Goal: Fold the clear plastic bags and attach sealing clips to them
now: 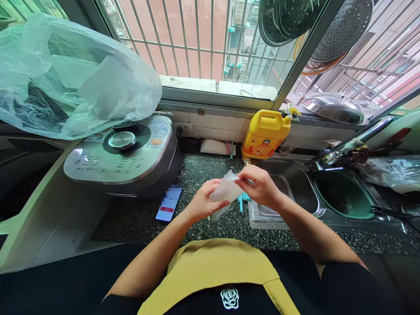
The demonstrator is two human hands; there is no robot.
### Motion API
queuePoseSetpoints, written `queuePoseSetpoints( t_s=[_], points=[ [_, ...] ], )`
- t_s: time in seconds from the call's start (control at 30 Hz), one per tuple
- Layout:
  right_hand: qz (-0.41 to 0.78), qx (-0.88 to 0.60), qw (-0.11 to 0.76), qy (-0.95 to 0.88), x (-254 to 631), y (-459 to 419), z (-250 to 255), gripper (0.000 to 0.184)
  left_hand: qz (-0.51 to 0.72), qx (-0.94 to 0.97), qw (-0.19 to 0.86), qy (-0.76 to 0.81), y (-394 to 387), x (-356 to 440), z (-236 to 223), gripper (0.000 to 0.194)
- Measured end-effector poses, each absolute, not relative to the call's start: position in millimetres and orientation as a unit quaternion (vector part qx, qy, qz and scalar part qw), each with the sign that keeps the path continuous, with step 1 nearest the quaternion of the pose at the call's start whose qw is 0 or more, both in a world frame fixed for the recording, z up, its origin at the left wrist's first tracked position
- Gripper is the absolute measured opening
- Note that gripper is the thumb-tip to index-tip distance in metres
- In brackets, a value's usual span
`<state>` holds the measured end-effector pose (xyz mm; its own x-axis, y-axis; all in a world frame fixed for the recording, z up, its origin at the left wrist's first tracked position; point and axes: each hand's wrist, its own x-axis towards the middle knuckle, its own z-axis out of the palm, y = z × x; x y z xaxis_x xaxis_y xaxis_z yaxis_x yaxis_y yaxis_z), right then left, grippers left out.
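Observation:
A small translucent white plastic bag [227, 189] is held up between both hands over the speckled counter. My left hand [207, 200] grips its left side, thumb stretched across the front. The fingertips of my right hand [257, 183] pinch the bag's upper right corner. Just below and right of the bag, several light-blue strips [242, 201] lie on the counter, partly hidden by my right hand. Beside them a clear plastic tray [266, 218] sits at the sink's edge. Whether anything is inside the bag, I cannot tell.
A phone [169, 204] lies left of my hands, near a rice cooker [123, 153]. The yellow jug [265, 133] stands behind the metal sink [297, 183]. A green basin [344, 192] fills the right bowl under the faucet [331, 157]. A white packet [215, 147] lies by the wall.

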<state>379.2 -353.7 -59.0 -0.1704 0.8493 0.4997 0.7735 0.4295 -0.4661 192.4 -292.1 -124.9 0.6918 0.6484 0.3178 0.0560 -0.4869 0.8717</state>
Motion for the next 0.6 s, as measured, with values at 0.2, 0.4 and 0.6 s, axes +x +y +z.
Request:
queuePoseSetpoints(
  t_s=[0.2,0.4,0.6],
  points=[
    [0.060,-0.557,0.371,-0.741,386,-351,-59,0.020,0.341,0.769,0.464,0.278,-283,179,-155,0.033],
    [0.066,-0.611,0.465,-0.637,384,-350,-56,0.018,0.600,0.386,0.546,0.439,-306,176,-204,0.047],
    [0.100,-0.616,0.488,-0.610,372,-350,-63,0.020,0.422,0.257,0.814,0.306,-326,211,-194,0.045]
  ],
)
